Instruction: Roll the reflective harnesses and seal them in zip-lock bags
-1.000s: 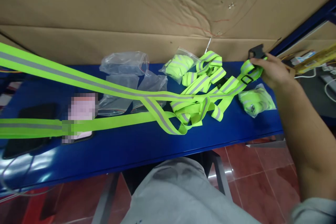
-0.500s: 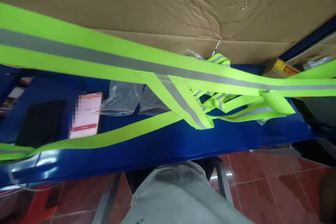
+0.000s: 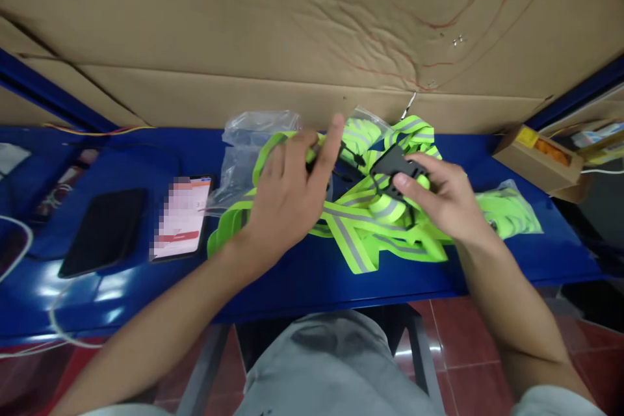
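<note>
A fluorescent yellow-green reflective strap with a grey stripe lies in a loose pile of loops on the blue table. My right hand is closed on a flat black plastic piece, thumb on top, with strap loops hanging just below it. Over the left part of the strap is my left hand, back towards me. One digit points forward, apart from the curled others; a bit of black shows in the gap. Its palm is hidden. Black buckle parts lie between the hands.
A lit phone and a dark flat device lie to the left. Clear plastic bags are behind my left hand. A bagged strap and a cardboard box sit to the right. Brown cardboard rises behind the table.
The strap was stretched across the view above the table; now it lies gathered in loops. Both my hands have come into view, the right one holding the black plastic piece.
</note>
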Demonstrator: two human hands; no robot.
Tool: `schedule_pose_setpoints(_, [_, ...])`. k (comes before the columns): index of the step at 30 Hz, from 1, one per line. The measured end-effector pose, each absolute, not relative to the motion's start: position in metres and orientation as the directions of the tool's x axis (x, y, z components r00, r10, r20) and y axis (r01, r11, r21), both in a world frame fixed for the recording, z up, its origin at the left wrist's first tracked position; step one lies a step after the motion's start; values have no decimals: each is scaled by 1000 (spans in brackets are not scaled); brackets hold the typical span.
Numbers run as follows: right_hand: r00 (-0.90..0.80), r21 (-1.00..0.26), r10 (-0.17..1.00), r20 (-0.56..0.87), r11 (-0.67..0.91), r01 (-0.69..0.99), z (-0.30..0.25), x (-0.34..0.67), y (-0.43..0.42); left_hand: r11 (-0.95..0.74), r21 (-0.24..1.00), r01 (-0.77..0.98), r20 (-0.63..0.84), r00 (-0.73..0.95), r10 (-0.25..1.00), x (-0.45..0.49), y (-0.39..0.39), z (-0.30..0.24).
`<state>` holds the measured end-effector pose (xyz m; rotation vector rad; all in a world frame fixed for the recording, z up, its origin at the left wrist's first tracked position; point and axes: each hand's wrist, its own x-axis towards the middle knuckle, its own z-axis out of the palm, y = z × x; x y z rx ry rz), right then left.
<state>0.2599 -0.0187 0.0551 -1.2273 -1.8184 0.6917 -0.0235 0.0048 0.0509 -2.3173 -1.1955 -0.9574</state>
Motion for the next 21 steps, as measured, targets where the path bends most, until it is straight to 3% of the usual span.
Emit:
schedule_pose_setpoints(3, [-305, -868, 925, 227, 334, 367, 44, 236, -9, -554, -125, 823, 741, 448, 500, -13, 8, 22])
schedule_pose_setpoints(8, [-395, -908, 906, 154, 287, 305, 42, 226, -8, -582, -36, 812, 687, 443, 576, -20, 9, 1])
schedule_pose_setpoints(15, [-373, -904, 923, 92, 235, 358, 36, 215, -14, -540, -115, 834, 694, 456, 557, -15, 4, 1])
schedule_pose_setpoints(21, [-347, -915, 937, 50, 182, 360, 31, 204, -18, -626, 0, 780, 620, 492, 612, -9, -10, -11])
